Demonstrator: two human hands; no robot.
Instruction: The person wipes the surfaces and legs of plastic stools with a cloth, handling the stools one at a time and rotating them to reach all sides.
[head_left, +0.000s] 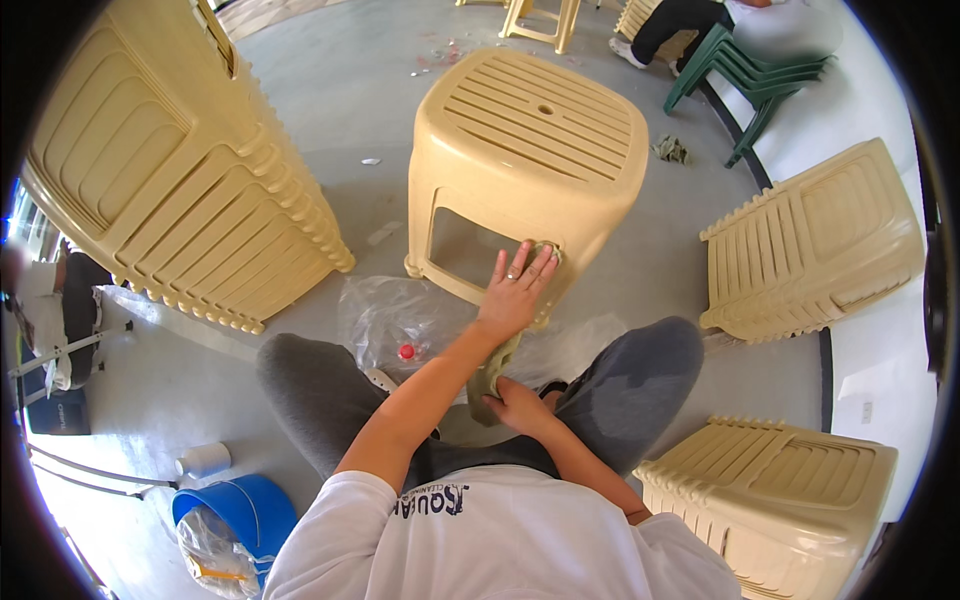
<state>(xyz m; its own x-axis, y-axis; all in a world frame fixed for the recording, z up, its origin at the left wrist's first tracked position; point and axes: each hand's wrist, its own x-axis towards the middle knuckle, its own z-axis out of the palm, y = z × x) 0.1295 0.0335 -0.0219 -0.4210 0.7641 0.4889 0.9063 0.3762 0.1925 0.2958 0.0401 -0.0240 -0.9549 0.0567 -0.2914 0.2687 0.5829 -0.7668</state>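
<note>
A beige plastic stool (532, 150) with a slatted seat stands before me. My left hand (519, 289), with a ring on one finger, presses a greenish cloth (553, 251) against the stool's side, at the right of its opening. Between my knees, my right hand (521, 406) grips a hanging length of greenish cloth (487, 386). Whether both parts belong to one cloth cannot be told. Under the near side of the stool lies clear plastic sheeting (367, 307), with a red cap (406, 352) on it.
Stacked beige plastic chairs or stools rise at the left (217, 202), right (817, 240) and lower right (780, 480). A blue bucket (255, 517) holding plastic lies lower left. A crumpled cloth (671, 149) is beyond the stool. People sit at the upper right and far left.
</note>
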